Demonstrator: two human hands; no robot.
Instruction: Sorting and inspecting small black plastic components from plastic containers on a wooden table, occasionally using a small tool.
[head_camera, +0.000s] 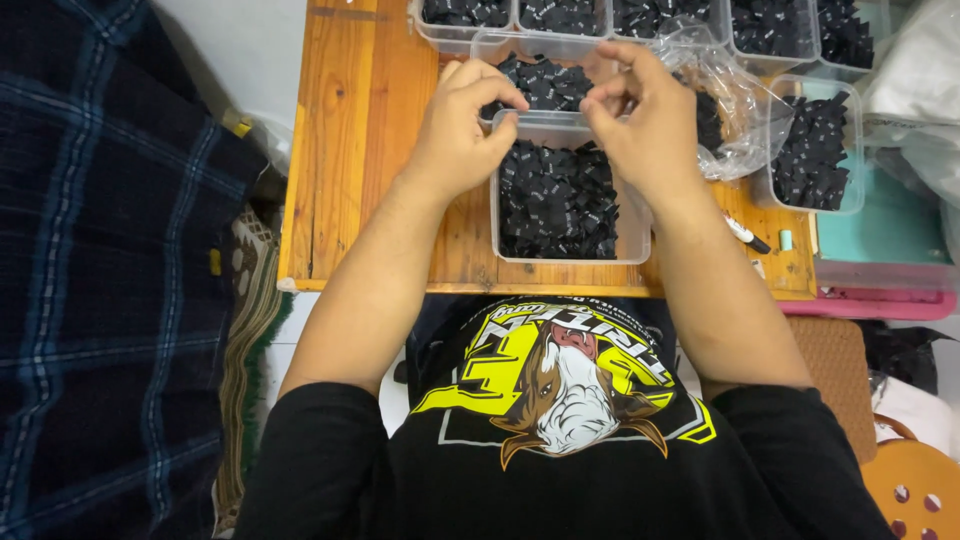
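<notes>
Wooden counter (350, 150) fills the upper middle. Left hand (462, 130) and right hand (645, 125) bend inward, each grip pinched on the clear plastic tub (560, 125) rim, with small black cloth labels (555, 200) below.

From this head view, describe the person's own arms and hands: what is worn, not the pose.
Both forearms are bare from above the elbow down. The left hand and right hand wear no gloves, and no rings, watch or bracelet show. Short black sleeves cover the upper arms; they belong to a black T-shirt with a yellow, white and brown animal graphic on the chest.
</notes>
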